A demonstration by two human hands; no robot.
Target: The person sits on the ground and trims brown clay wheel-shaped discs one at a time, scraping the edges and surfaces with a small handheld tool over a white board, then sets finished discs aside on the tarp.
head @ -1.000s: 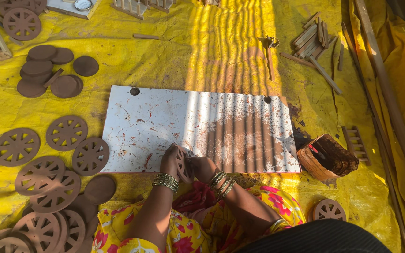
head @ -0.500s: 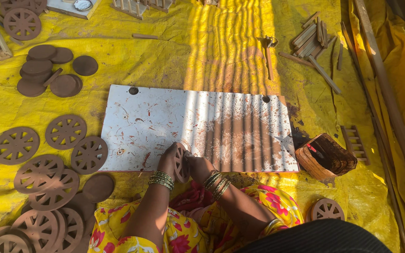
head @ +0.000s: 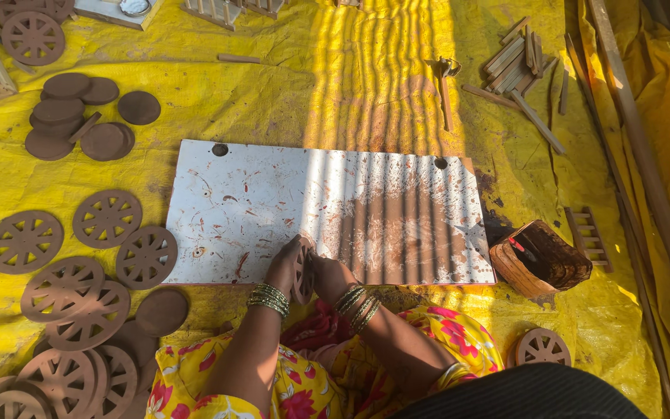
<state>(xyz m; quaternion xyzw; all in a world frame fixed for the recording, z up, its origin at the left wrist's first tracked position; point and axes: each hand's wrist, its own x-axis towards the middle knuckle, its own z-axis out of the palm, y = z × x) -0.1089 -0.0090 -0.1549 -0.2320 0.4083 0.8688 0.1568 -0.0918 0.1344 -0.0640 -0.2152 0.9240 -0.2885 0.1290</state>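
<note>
Both hands meet at the near edge of the white work board (head: 273,209), which lies flat on the yellow tarp (head: 350,85) and gives a hard, even face to work clay against. The left hand (head: 282,268) and the right hand (head: 329,275) are closed from either side on one clay wheel (head: 302,268), held upright on its edge so that its rim seems to rest on the board; the fingers wrap the disc closely rather than spread, though which fingertips press the rim cannot be made out. Standing the wheel on edge probably brings the rim within reach of both hands at once. To the left of the left hand, finished spoked wheels (head: 106,219) lie flat and apart on the tarp, likely so they do not stick or bend, with more overlapped in a heap (head: 79,302) nearer the knee. Plain clay discs (head: 71,116) sit stacked farther off at upper left. Just beside the board's right end stands a small brown clay-smeared bowl (head: 540,260), within easy reach of the right hand, and wooden sticks (head: 517,62) lie well apart beyond the board
</note>
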